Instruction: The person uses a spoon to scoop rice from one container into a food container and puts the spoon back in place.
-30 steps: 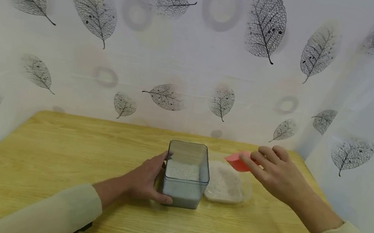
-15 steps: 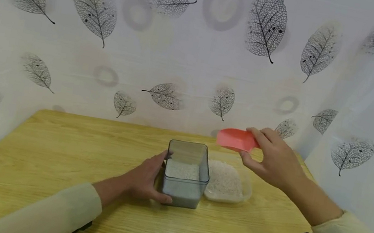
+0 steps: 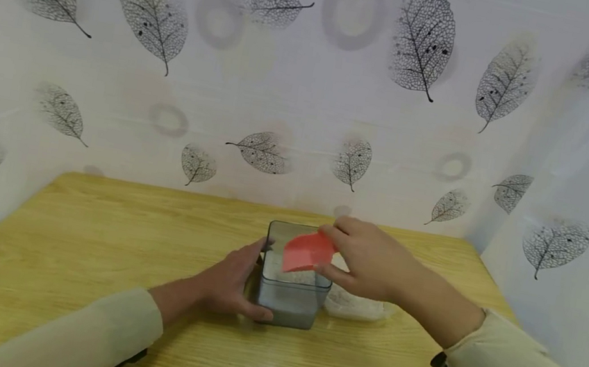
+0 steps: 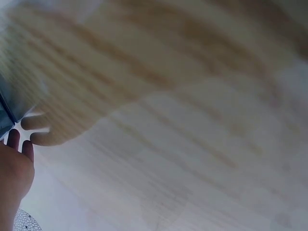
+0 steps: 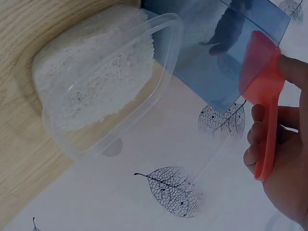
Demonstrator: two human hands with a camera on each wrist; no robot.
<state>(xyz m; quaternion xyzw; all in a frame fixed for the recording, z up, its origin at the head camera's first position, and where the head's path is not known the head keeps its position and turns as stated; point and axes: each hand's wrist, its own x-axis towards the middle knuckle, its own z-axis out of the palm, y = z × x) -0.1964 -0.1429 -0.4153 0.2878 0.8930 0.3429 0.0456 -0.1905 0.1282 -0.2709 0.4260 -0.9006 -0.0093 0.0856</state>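
In the head view, a clear grey-blue rectangular container [image 3: 284, 312] stands mid-table, part filled with white grains [image 3: 272, 267]. My left hand [image 3: 227, 286] holds its left side, thumb along the front and fingers toward the back. Over the container's opening, my right hand [image 3: 377, 262] grips a red scoop [image 3: 308, 254], tilted with its mouth toward the left. The right wrist view shows fingers wrapped about the scoop's handle [image 5: 270, 139]. Just right of the container sits a low clear plastic tub [image 5: 171, 62] of white rice [image 5: 106, 77], partly hidden by my right hand in the head view.
A wood-grain table [image 3: 103, 242] lies beneath everything. Behind it and along the sides hangs a pale leaf-print cloth [image 3: 309, 95]. The tub and container stand side by side, very close together.
My right hand has raised the scoop from the tub and carried it left, over the container, where it now tips downward. The left hand and the container have stayed put.
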